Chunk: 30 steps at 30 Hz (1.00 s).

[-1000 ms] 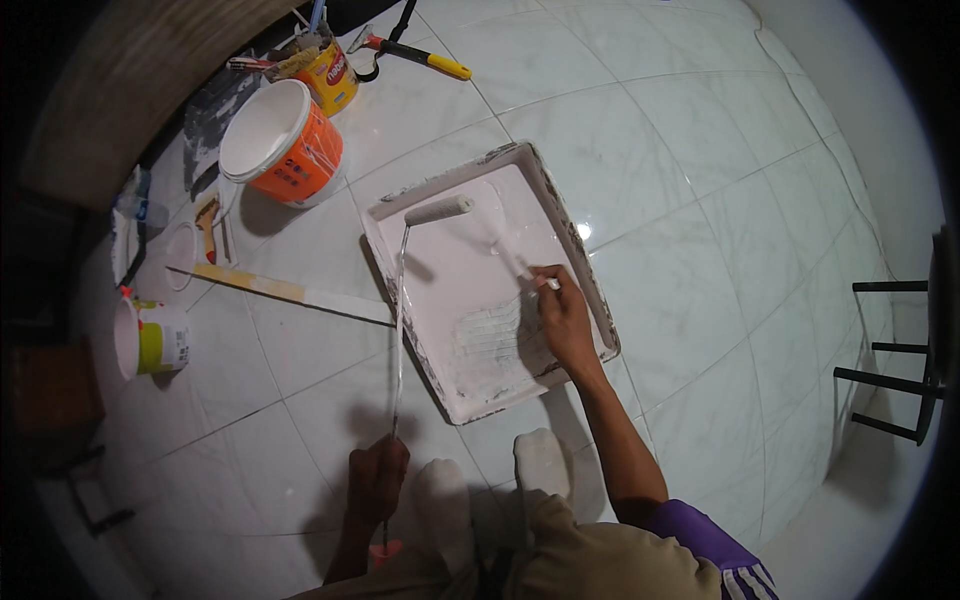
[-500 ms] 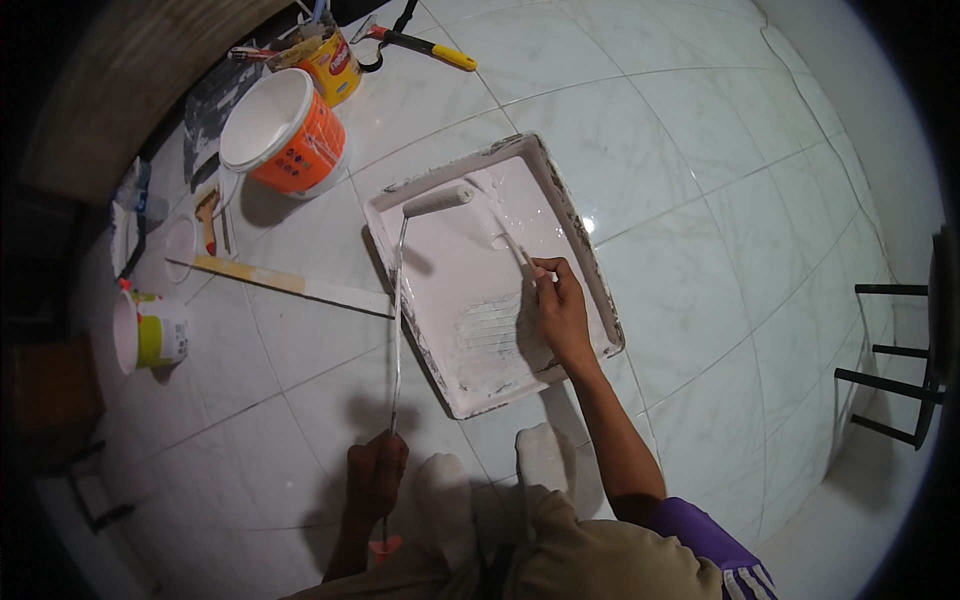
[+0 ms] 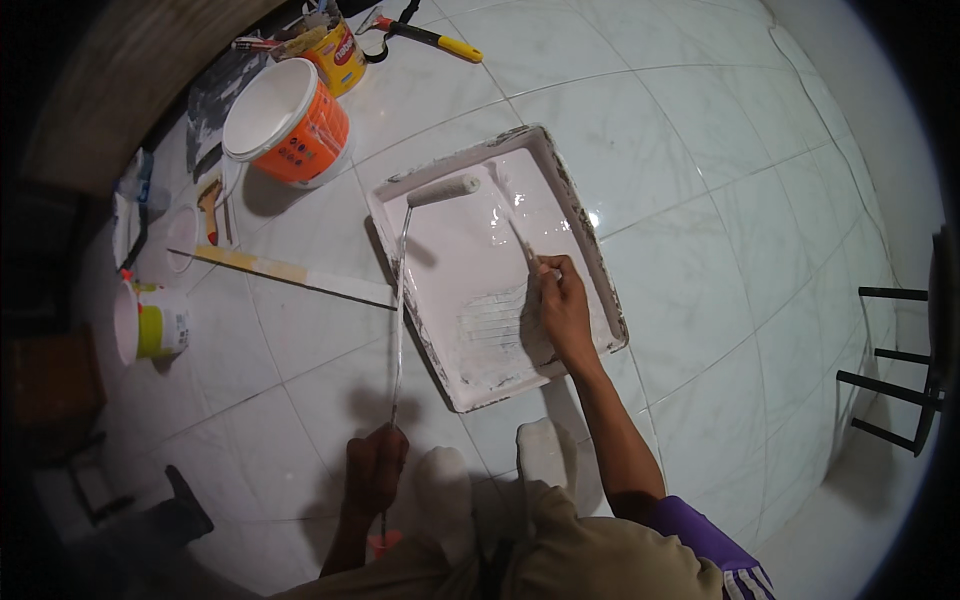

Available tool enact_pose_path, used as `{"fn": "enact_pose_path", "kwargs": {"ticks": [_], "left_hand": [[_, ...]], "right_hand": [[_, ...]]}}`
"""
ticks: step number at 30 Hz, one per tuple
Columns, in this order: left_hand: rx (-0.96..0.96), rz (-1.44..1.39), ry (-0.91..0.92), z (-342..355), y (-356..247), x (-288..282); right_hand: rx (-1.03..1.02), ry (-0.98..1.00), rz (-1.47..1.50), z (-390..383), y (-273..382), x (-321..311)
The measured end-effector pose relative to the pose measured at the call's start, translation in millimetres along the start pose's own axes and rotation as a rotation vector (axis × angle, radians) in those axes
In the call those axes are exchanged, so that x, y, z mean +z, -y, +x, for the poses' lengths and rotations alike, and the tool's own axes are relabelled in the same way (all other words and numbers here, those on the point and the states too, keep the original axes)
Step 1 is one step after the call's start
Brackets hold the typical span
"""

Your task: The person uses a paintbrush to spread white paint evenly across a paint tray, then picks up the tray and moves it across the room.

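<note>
My left hand is closed round the long metal handle of a paint roller, whose sleeve is over the far left part of a paint tray. My right hand grips a paint-coated stick that reaches into the pale pink paint; its far end is obscured by paint. The tray's ridged slope shows at the near end, beside my right hand. A long, narrow board lies on the floor left of the tray.
An orange-labelled bucket, yellow can, scraper, brush and small tub sit on the tiled floor. Black furniture legs are at right. Another person's foot shows lower left; a wall runs along the right.
The stick in my right hand has shifted in the paint, and the roller and tray appear slightly higher in view. Another person's foot has appeared at lower left.
</note>
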<state>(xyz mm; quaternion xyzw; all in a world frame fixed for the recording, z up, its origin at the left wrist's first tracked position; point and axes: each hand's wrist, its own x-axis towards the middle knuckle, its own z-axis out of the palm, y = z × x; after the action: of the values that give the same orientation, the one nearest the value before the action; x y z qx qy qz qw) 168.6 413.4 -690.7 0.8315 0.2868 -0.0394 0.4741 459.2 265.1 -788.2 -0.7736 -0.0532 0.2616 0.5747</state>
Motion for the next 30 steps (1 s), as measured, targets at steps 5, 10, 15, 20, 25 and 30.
{"fn": "enact_pose_path", "kwargs": {"ticks": [5, 10, 15, 20, 25, 30], "left_hand": [[-0.025, -0.053, 0.007, 2.3, -3.4, -0.3], [-0.148, -0.150, 0.024, 2.4, -12.2, -3.5], [-0.104, -0.129, 0.019, 2.5, -6.1, -2.4], [-0.063, -0.060, 0.008, 0.9, -3.2, -0.2], [-0.077, -0.088, 0.007, 0.1, -2.2, -0.2], [-0.066, -0.085, 0.002, 0.3, -2.7, -1.4]], "right_hand": [[-0.018, 0.029, 0.039, -1.9, 1.2, 2.2], [-0.004, 0.170, 0.008, -5.5, 3.8, 2.3], [-0.027, 0.117, -0.082, -3.4, -1.7, 11.1], [-0.015, 0.072, -0.024, -8.1, 1.0, 16.0], [-0.031, 0.061, 0.089, -13.1, 2.8, 26.0], [0.056, 0.248, 0.015, -14.1, 3.4, 22.8]]}}
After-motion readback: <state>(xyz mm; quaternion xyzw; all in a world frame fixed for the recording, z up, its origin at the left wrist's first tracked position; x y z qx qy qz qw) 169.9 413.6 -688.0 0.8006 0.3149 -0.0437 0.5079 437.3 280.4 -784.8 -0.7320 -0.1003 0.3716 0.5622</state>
